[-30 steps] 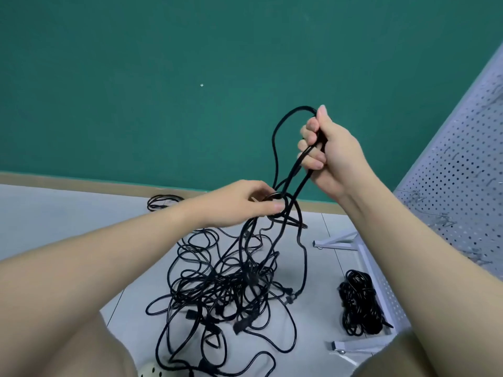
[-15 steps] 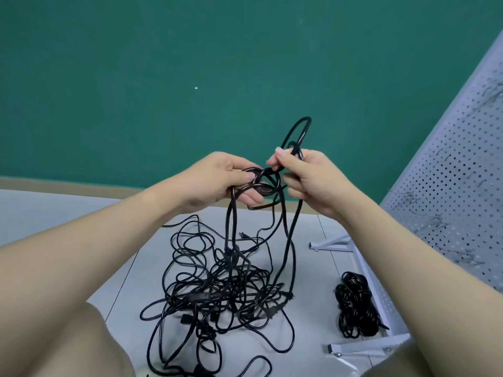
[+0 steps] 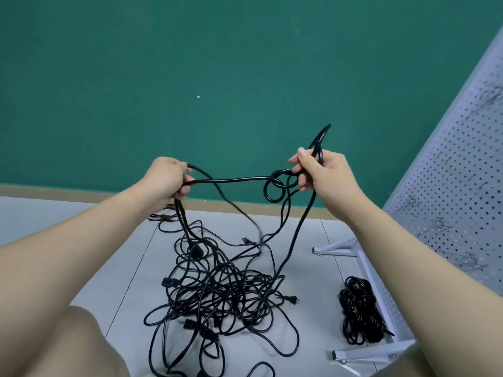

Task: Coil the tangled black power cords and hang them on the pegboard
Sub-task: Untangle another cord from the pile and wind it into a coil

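Observation:
A tangled heap of black power cords point(image 3: 223, 295) lies on the grey floor in front of me. One black cord point(image 3: 234, 180) stretches level between my hands, with a loose knot of small loops point(image 3: 277, 187) near its right end. My left hand point(image 3: 166, 178) grips the cord's left part in a fist. My right hand point(image 3: 324, 175) pinches the cord beside the knot, and a loop sticks up above its fingers. Strands hang from both hands down into the heap. The white pegboard point(image 3: 457, 170) leans at the right, with metal hooks on it.
A bundled black cord point(image 3: 359, 314) lies on the floor beside the pegboard's white stand point(image 3: 367, 270). A green wall with a tan baseboard point(image 3: 81, 190) is behind. My knees show at the bottom left and bottom right.
My hands have moved apart: the left one went left, the right one right and up. The cord between them is now pulled out level, and the knot sits by my right hand.

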